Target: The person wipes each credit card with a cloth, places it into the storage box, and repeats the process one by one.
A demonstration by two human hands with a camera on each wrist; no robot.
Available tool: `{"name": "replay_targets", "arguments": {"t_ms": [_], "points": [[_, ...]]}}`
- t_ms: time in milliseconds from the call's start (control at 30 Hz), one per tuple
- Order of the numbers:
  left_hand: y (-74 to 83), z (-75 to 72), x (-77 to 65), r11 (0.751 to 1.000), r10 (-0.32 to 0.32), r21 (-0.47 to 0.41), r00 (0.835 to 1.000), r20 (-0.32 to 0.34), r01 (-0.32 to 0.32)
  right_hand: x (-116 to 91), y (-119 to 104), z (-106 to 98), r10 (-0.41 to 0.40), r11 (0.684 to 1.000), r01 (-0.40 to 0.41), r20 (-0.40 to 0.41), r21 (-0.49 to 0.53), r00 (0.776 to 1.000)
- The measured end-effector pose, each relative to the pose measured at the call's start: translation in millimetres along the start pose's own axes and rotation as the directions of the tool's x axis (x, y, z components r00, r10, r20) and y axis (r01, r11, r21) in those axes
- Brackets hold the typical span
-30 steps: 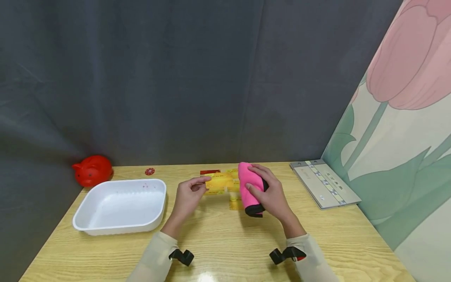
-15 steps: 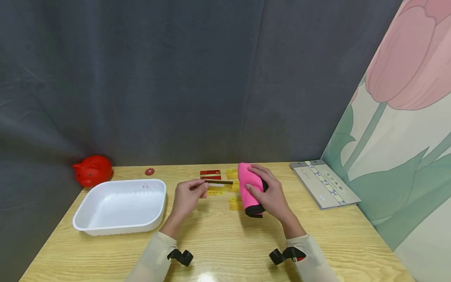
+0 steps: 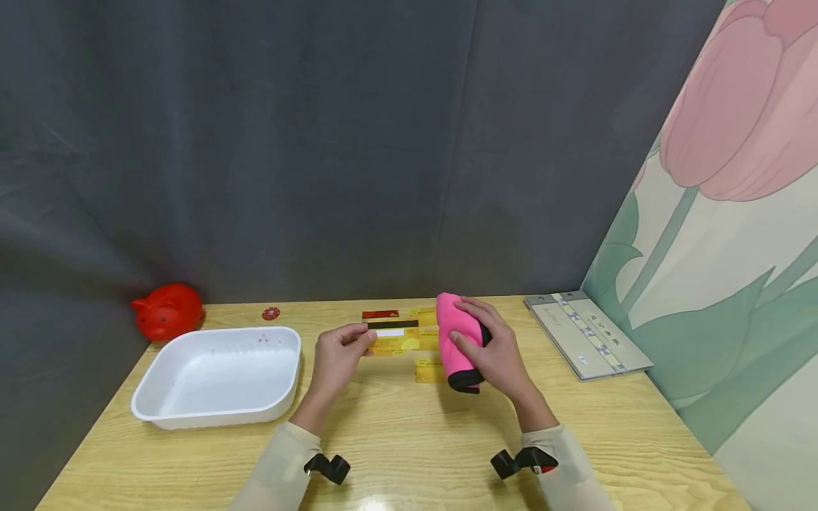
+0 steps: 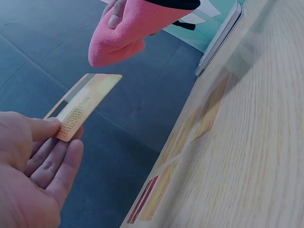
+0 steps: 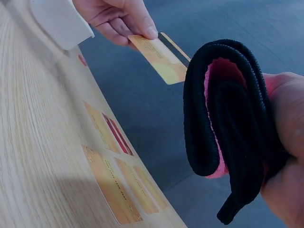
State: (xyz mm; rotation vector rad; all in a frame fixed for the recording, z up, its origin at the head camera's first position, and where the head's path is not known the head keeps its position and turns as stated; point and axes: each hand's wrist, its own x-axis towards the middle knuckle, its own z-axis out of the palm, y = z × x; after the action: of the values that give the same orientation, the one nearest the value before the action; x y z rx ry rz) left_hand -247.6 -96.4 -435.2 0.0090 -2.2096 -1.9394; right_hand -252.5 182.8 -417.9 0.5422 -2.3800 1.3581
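Note:
My left hand [image 3: 339, 358] pinches a yellow bank card [image 3: 409, 342] at its left end, thumb on top. The card's back shows, with a dark magnetic stripe and a white strip; in the left wrist view the card [image 4: 88, 102] is held above the table. My right hand [image 3: 500, 351] grips a folded pink cloth [image 3: 455, 341] with black edging, just right of the card and apart from it. Below and behind lie several more yellow cards [image 5: 111, 185] and a red card [image 3: 380, 314], partly hidden by the held card and cloth in the head view.
To the left stands a white plastic tray [image 3: 296, 376], with a red piggy bank [image 3: 167, 312] behind it. A red poker chip [image 3: 271, 313] lies near the table's back edge. A grey-covered book [image 3: 584, 337] lies at the right, beside the flowered wall. A dark curtain [image 3: 319, 156] hangs behind.
My left hand has turned the card over: its yellow front faced up, then it stood edge-on, and now its striped back shows. The right hand and cloth have shifted very slightly right.

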Motion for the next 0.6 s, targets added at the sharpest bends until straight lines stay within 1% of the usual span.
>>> {"name": "replay_targets", "arguments": {"t_ms": [67,267,367,600], "points": [[0.0,-0.6,1.1,1.0,0.005,-0.011,1.0,0.001,-0.005,0.0,0.2,-0.2,0.007,1.0,-0.007,-0.001,-0.001,1.0],[-2.3,-1.1,1.6,0.998,0.051,-0.038,0.999,0.015,-0.05,0.1,-0.3,-0.2,0.012,1.0,-0.012,0.001,-0.001,1.0],[-4.2,0.0,1.4,0.998,0.064,-0.031,0.997,0.039,-0.063,0.4,-0.7,0.1,0.013,1.0,-0.013,0.003,0.011,1.0],[-7.9,2.6,1.0,0.998,0.064,-0.006,0.991,0.114,-0.063,-0.1,-1.3,3.8,0.004,0.999,-0.005,0.012,0.033,1.0]]}}
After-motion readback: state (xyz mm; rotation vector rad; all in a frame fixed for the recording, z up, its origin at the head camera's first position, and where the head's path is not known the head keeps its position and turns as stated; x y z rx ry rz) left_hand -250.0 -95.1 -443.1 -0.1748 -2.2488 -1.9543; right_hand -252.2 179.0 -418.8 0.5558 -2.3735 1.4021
